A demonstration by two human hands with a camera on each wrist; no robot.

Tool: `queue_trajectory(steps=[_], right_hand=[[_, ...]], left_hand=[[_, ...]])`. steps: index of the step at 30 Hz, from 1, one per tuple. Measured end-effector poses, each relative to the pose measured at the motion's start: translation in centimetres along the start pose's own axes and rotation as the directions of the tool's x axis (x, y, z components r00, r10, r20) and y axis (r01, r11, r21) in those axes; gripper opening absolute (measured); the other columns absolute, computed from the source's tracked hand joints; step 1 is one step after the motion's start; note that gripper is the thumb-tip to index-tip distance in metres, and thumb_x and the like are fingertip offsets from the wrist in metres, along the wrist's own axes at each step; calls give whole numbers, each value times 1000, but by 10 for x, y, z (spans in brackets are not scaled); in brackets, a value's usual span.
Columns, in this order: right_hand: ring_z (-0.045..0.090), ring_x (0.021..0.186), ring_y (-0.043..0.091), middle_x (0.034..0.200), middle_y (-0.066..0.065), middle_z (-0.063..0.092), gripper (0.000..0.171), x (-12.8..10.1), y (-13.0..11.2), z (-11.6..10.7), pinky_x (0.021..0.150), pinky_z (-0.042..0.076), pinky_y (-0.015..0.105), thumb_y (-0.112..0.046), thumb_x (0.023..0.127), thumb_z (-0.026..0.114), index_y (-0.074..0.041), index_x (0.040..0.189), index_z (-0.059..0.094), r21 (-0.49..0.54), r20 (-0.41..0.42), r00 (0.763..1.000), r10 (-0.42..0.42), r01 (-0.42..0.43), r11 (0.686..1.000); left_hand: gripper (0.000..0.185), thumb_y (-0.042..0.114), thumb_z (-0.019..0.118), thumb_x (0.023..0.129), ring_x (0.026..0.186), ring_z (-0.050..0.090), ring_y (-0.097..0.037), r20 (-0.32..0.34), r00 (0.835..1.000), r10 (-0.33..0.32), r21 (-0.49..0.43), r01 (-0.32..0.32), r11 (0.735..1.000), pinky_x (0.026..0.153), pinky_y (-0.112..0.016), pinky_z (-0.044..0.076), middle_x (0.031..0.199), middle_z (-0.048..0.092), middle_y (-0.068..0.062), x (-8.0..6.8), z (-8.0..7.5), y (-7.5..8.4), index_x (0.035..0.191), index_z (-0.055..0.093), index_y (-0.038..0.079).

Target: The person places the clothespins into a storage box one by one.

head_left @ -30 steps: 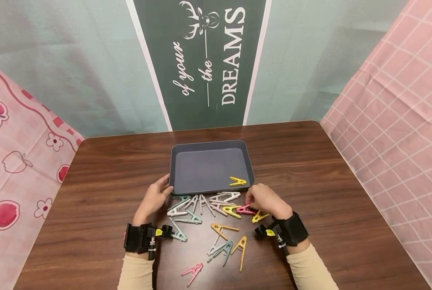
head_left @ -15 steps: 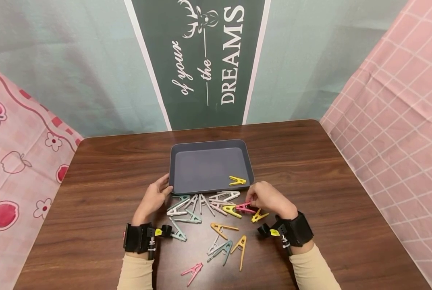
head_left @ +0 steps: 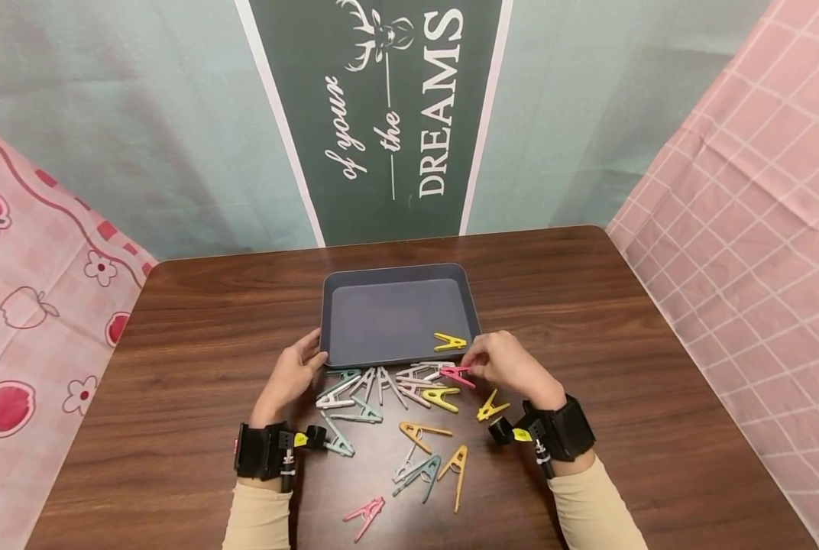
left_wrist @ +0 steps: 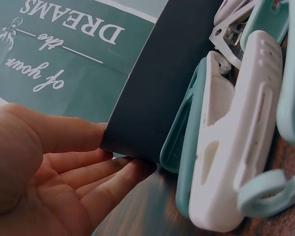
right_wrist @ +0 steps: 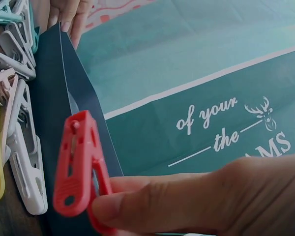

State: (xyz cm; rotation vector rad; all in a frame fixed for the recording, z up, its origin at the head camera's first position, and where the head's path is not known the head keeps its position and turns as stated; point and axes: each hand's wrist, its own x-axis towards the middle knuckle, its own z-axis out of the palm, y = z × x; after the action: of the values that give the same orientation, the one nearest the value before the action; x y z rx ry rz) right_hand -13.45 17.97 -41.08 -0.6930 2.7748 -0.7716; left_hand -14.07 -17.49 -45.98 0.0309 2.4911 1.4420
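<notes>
My right hand pinches a red clothespin between thumb and fingertips, at the near right corner of the grey tray. In the right wrist view that clothespin is in front of the tray's side wall. My left hand holds the tray's near left corner, thumb at the rim and fingertips against the corner in the left wrist view. A yellow clothespin lies inside the tray, near its right end. Along the near wall are several white, green and pink clothespins, with a lime-yellow clothespin among them.
Nearer on the wooden table lie two orange clothespins, a teal clothespin and a pink clothespin. Another yellow clothespin sits by my right wrist. A printed cloth hangs behind the table.
My right hand has lifted the red clothespin from beside the lime-yellow one, bringing it up and slightly left to the tray's edge. My left hand stays at the tray corner.
</notes>
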Motion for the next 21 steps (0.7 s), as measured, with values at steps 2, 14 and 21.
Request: queue_trajectory(steps=[2,14,21], right_hand=[[57,70,11,80,5,70,8,1,0,0,61,44,20,1,79,72,-6,80,76,5,-21,1000,0,0,1000],[60,67,11,78,7,70,6,15,7,-1,61,47,20,-1,79,74,-4,83,76,20,-181,983,1,2,1000],[63,69,15,79,9,69,8,27,12,-1,63,49,24,-1,80,73,-3,87,76,13,-220,975,31,-29,999]], left_hand=[[55,6,47,100,133,47,-42,-2,1000,3,-4,-3,1000,109,-48,43,144,42,-33,0,1,0,150,26,-4],[54,4,46,99,133,47,-43,-6,1000,11,-16,-11,1000,109,-48,43,144,43,-33,1,1,0,149,27,-5],[55,1,45,98,135,43,-44,-1,1000,8,-48,-8,999,110,-50,42,147,38,-33,1,2,-1,149,25,-7]])
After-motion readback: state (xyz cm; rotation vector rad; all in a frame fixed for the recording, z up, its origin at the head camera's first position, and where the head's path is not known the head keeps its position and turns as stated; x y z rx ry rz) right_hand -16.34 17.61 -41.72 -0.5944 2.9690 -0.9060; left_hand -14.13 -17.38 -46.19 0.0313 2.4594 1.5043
